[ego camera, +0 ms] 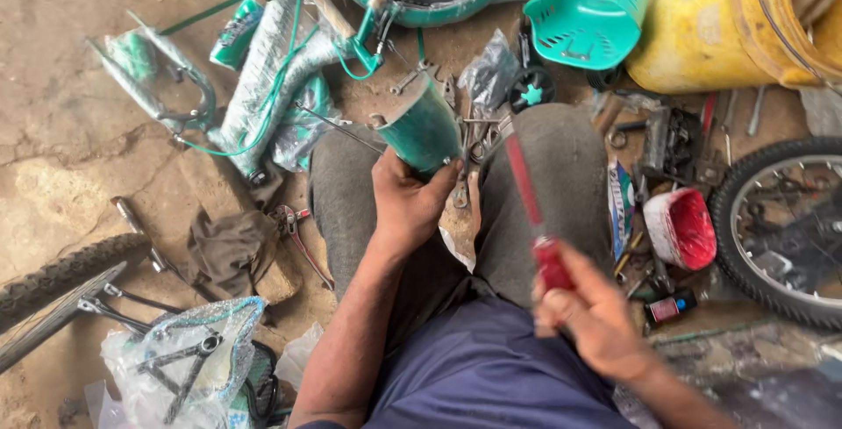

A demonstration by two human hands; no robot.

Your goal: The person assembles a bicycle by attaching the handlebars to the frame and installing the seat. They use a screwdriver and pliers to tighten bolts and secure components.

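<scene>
Nearest the lens, a blue shirt (491, 376) fills the bottom edge above grey trousers (351, 192). At far left one knobbly tyre (61, 275) lies on the dirt floor (61, 139), with a clear plastic bag (189, 354) of metal parts below it and a brown rag (230, 249) just beside. Above them rests one green bike frame (263, 87), partly wrapped in plastic. Moving right, the left hand (408, 205) grips the lower end of a green tube (425, 126); the fingers (443, 175) curl around its right side and the thumb lies on its left, so the tube stands up out of the fist, tilted away between the knees. Small spanners (478, 135) lie on the ground just beyond it. Right again, the right hand (596, 319) is closed around the red handle of a screwdriver (531, 201), blurred, its shaft pointing up toward the tube without touching it. Farther right sit one teal basket (592, 12), one yellow drum (710, 25), one red-smeared tub (682, 229) and one spoked wheel (781, 227).
</scene>
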